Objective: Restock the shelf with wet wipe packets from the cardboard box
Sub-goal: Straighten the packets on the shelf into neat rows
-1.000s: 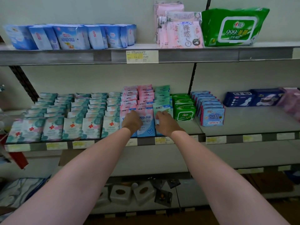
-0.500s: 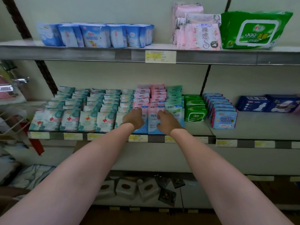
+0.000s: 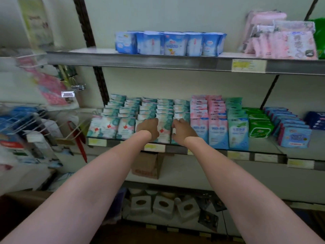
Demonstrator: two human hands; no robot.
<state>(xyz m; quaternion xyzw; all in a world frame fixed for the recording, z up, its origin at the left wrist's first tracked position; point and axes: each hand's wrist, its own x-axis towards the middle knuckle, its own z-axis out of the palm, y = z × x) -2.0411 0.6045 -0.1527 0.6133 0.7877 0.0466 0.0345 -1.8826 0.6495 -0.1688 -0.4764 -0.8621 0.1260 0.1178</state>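
teal-and-white wet wipe packets [image 3: 126, 128] with red crosses stand in tight rows along the front of the middle shelf [image 3: 177, 149], and both hands reach into them. the left hand [image 3: 148, 128] lies over the front packets, knuckles up, its fingers bent down onto the tops; the right hand [image 3: 182, 132] is just beside it, fingers curled against the next packet to the right (whether either grip actually pinches a packet cannot be told from this angle). to the right of the hands stand pink-and-blue packets [image 3: 208, 131], then green-topped ones [image 3: 237, 132], a stack of green packs [image 3: 260, 128] and blue packs [image 3: 293, 136]. below the shelf edge, between the forearms, the cardboard box [image 3: 149, 166] sits on the lower shelf. blue packages [image 3: 168, 43] line the upper shelf, with pink ones [image 3: 283, 41] further right.
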